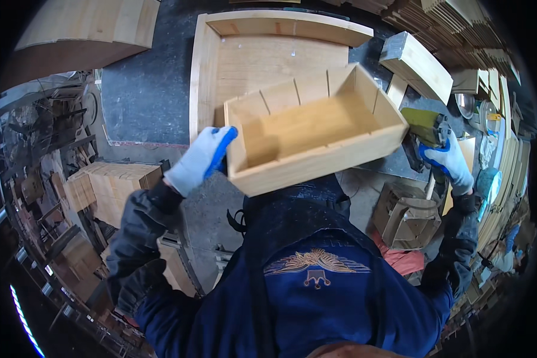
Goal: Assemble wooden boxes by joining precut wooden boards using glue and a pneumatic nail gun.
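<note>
Larger frame (198, 77) partly behind wooden box (316, 162)

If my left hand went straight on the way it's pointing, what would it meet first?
The open wooden box, at its left end, where your left hand seems to grip it.

Room for a hand is left over the dark worktop (146, 101), between the wooden cabinet (92, 24) at upper left and the left wall of the shallow wooden tray (201, 83). The tray can be entered from above at its far left; its near right part is overhung by the tilted wooden box (319, 161), itself accessible through its open top. The box's left end is obstructed by the left hand (203, 158), its right end by the green power tool (422, 124) and the right hand (450, 160). Farther right, passage is narrowed by the pale block (420, 68).
</note>
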`<state>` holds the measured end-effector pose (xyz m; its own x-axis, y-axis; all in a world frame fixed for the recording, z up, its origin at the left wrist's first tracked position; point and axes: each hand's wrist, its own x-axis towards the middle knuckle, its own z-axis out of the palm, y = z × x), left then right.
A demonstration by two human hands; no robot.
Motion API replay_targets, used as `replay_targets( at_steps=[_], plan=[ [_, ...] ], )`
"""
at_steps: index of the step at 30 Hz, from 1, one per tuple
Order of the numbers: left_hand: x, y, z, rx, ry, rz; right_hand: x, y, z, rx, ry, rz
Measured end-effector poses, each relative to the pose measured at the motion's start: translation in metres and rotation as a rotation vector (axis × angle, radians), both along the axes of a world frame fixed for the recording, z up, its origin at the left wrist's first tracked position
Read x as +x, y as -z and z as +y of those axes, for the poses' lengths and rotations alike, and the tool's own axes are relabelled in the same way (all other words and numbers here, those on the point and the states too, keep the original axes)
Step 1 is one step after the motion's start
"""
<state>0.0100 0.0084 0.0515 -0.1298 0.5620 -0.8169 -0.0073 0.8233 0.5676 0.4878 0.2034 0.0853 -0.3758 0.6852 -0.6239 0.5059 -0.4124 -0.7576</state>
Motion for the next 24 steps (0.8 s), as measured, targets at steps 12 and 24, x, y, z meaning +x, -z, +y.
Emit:
replay_targets(
  at_steps=[12,24],
  plan=[
    [-0.075,0.007,0.048,0.451,0.834,0.298,-0.054,-0.023,0.0,0.149,0.005,-0.226],
    [0.087,-0.028,0.221,0.732,1.114,-0.062,-0.064,-0.108,-0.032,0.175,0.315,-0.073]
  ],
)
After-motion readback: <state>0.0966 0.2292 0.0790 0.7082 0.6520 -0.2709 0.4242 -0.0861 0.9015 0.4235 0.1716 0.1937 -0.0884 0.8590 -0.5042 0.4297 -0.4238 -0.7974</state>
